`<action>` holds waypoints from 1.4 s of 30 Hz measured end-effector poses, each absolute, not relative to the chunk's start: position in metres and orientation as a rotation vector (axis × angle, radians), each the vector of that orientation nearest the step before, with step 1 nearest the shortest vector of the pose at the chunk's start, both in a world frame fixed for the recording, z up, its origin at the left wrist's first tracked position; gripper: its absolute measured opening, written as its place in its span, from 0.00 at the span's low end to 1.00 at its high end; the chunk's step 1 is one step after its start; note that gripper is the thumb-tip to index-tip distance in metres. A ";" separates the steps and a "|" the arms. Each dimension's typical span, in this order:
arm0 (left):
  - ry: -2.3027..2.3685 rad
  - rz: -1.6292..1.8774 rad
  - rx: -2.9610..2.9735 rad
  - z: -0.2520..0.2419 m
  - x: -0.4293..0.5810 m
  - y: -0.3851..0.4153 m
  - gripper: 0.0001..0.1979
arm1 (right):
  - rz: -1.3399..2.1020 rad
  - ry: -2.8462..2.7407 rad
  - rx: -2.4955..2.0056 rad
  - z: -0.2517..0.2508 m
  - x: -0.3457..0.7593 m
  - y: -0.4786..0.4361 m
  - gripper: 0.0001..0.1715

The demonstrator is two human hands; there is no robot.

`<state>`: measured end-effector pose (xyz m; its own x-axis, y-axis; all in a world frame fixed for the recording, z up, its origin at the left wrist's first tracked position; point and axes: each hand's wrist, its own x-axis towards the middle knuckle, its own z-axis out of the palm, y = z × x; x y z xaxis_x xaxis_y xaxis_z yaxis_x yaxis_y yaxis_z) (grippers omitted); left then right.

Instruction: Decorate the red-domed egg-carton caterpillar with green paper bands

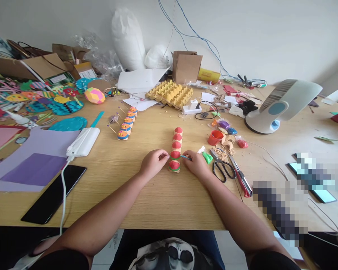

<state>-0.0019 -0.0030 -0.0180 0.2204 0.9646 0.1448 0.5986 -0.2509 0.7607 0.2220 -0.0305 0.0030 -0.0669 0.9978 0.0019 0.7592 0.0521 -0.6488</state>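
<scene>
A caterpillar made of egg-carton cups with red tops (176,148) lies on the wooden table (163,202) in front of me. My left hand (153,162) is closed in a pinch against its left side near the front cup. My right hand (196,163) is closed on its right side and pinches a thin blue strand (186,157) that runs to the same cup. A green band wraps the nearest cup.
Black scissors (222,167) and a red utility knife (241,178) lie right of my right hand, with clay bits and a red cup (215,137). A second orange caterpillar (127,123), a power bank (83,141), a phone (54,198), purple paper, an egg tray (170,93) and a fan (281,105) surround the spot.
</scene>
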 end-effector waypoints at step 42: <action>0.628 0.759 0.701 0.004 0.007 -0.020 0.19 | 1.496 -1.309 -1.032 0.012 0.215 -0.045 0.18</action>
<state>0.0072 -0.0200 0.0043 0.5711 0.7817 -0.2504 -0.3928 0.5282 0.7528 0.2152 -0.0449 0.0118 -0.2758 0.9604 -0.0400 -0.0880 -0.0667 -0.9939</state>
